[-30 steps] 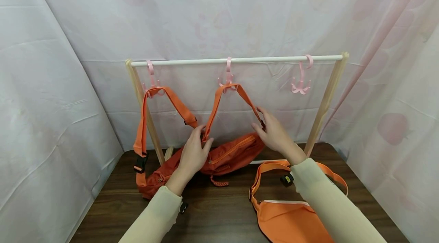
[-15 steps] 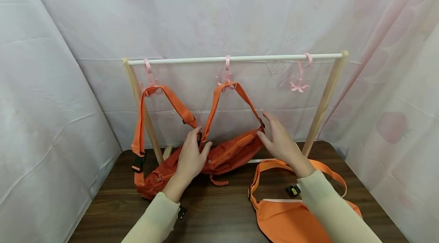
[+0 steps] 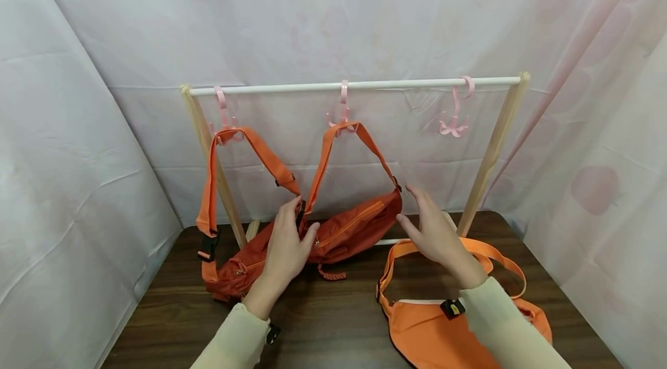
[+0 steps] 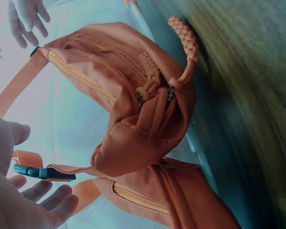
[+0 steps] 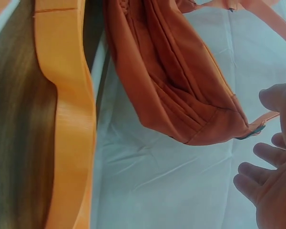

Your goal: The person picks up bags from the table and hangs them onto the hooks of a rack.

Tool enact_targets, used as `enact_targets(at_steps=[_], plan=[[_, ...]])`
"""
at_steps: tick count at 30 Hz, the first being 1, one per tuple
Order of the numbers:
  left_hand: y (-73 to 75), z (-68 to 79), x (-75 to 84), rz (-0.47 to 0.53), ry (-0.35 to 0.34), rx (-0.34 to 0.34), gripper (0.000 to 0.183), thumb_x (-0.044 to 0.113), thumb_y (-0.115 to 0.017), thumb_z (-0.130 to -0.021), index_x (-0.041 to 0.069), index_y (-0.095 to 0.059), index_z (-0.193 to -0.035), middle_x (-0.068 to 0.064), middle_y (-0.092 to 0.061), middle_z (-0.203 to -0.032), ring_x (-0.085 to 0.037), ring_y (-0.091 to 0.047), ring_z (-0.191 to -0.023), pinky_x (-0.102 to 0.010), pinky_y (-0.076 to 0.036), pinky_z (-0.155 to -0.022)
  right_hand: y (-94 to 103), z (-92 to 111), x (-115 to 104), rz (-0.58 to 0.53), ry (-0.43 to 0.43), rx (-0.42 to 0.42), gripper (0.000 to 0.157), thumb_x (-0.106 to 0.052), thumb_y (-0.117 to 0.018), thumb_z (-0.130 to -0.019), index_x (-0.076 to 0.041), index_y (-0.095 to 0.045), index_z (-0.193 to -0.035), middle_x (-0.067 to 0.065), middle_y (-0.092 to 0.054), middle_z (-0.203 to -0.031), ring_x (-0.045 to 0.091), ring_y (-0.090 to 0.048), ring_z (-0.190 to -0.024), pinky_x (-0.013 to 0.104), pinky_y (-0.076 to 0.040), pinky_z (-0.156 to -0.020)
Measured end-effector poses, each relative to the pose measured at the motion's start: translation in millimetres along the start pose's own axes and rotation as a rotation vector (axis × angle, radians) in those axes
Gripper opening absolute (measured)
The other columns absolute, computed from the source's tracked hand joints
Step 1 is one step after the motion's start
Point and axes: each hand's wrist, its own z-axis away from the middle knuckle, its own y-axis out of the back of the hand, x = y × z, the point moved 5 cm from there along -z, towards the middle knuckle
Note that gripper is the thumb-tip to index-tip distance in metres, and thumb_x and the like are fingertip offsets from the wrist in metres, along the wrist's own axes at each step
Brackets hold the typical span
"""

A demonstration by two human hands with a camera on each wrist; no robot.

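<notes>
A rust-orange waist bag (image 3: 356,233) hangs tilted by its strap from the middle pink hook (image 3: 344,116), its right end higher. A second rust-orange waist bag (image 3: 237,271) hangs to the left by a strap over the left pink hook (image 3: 222,120). My left hand (image 3: 283,250) is over the place where the two bags meet. In the left wrist view its fingers spread loosely about a black buckle (image 4: 43,172); contact cannot be told. Beside the first bag's right end, my right hand (image 3: 438,244) holds nothing, its fingers apart from the bag in the right wrist view.
A brighter orange waist bag (image 3: 427,331) lies on the dark wooden table (image 3: 323,328) at front right, partly under my right forearm. The rack's white bar (image 3: 401,84) also carries a right-hand pink hook (image 3: 453,123) with no bag. Pale curtains stand behind and beside.
My right hand has come away from the middle bag's right end, moving right and down. The left hand has shifted slightly left and down. The bags stay hanging.
</notes>
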Motion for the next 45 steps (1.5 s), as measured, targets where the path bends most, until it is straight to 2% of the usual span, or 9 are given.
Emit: enact_targets(at_steps=[8, 12, 16, 21, 30, 35, 40, 45], plan=[[3.8, 11.0, 2.6, -0.022, -0.033, 0.051, 0.070, 0.025, -0.076, -0.101, 0.007, -0.040, -0.159, -0.015, -0.047, -0.151, -0.032, -0.049, -0.137, -0.054, -0.046, -0.109, -4.4, 13, 5, -0.004, -0.022, -0.029, 0.074, -0.030, -0.065, -0.108, -0.006, -0.027, -0.167, 0.023, -0.036, -0.164, 0.042, -0.038, -0.150, 0.065, -0.035, -0.115], [4.8, 15.3, 4.2, -0.036, -0.058, 0.072, 0.071, 0.025, -0.077, -0.100, 0.005, -0.041, -0.158, -0.016, -0.047, -0.150, -0.032, -0.048, -0.137, -0.053, -0.045, -0.110, -4.6, 18, 7, 0.004, -0.020, -0.031, 0.075, -0.028, -0.066, -0.107, -0.006, -0.026, -0.167, 0.023, -0.035, -0.165, 0.043, -0.037, -0.150, 0.065, -0.035, -0.115], [6.2, 19.7, 6.9, -0.047, -0.087, 0.096, 0.072, 0.024, -0.079, -0.099, 0.002, -0.042, -0.157, -0.016, -0.046, -0.150, -0.033, -0.047, -0.136, -0.053, -0.044, -0.110, -3.1, 24, 7, 0.024, -0.011, -0.022, 0.075, -0.026, -0.068, -0.107, -0.006, -0.028, -0.167, 0.023, -0.036, -0.165, 0.042, -0.037, -0.150, 0.064, -0.035, -0.115], [7.2, 25.2, 11.0, -0.066, -0.117, 0.124, 0.073, 0.024, -0.080, -0.098, 0.003, -0.043, -0.157, -0.017, -0.045, -0.153, -0.035, -0.046, -0.137, -0.055, -0.044, -0.109, 1.9, 31, 6, 0.050, -0.012, -0.017, 0.074, -0.030, -0.067, -0.107, -0.004, -0.030, -0.166, 0.023, -0.039, -0.164, 0.044, -0.039, -0.148, 0.066, -0.036, -0.114], [9.1, 31.8, 23.4, -0.109, -0.226, 0.190, 0.073, 0.020, -0.082, -0.094, 0.001, -0.045, -0.155, -0.020, -0.045, -0.153, -0.039, -0.046, -0.136, -0.055, -0.042, -0.109, 10.3, 44, 11, 0.048, -0.044, -0.026, 0.073, -0.030, -0.066, -0.108, -0.006, -0.028, -0.167, 0.023, -0.041, -0.161, 0.046, -0.039, -0.147, 0.069, -0.037, -0.111], [6.7, 34.2, 30.4, -0.113, -0.299, 0.238, 0.074, 0.016, -0.086, -0.089, 0.000, -0.049, -0.151, -0.024, -0.048, -0.149, -0.043, -0.046, -0.133, -0.056, -0.038, -0.110, 17.2, 49, 15, 0.067, -0.025, 0.002, 0.074, -0.025, -0.069, -0.106, -0.005, -0.029, -0.166, 0.025, -0.042, -0.160, 0.048, -0.041, -0.145, 0.069, -0.038, -0.109], [0.7, 37.1, 37.9, -0.090, -0.339, 0.233, 0.071, 0.018, -0.083, -0.091, 0.000, -0.050, -0.152, -0.022, -0.049, -0.148, -0.043, -0.047, -0.129, -0.058, -0.038, -0.107, 27.0, 53, 15, 0.118, 0.006, 0.047, 0.074, -0.020, -0.074, -0.103, -0.001, -0.035, -0.163, 0.027, -0.047, -0.154, 0.048, -0.047, -0.139, 0.069, -0.041, -0.107], [-8.0, 39.7, 46.8, -0.061, -0.371, 0.210, 0.064, 0.024, -0.077, -0.097, 0.002, -0.051, -0.151, -0.019, -0.051, -0.148, -0.040, -0.049, -0.127, -0.055, -0.040, -0.106, 35.3, 56, 20, 0.147, -0.004, 0.049, 0.075, -0.019, -0.075, -0.102, 0.001, -0.035, -0.162, 0.029, -0.047, -0.153, 0.051, -0.047, -0.137, 0.071, -0.040, -0.106]])
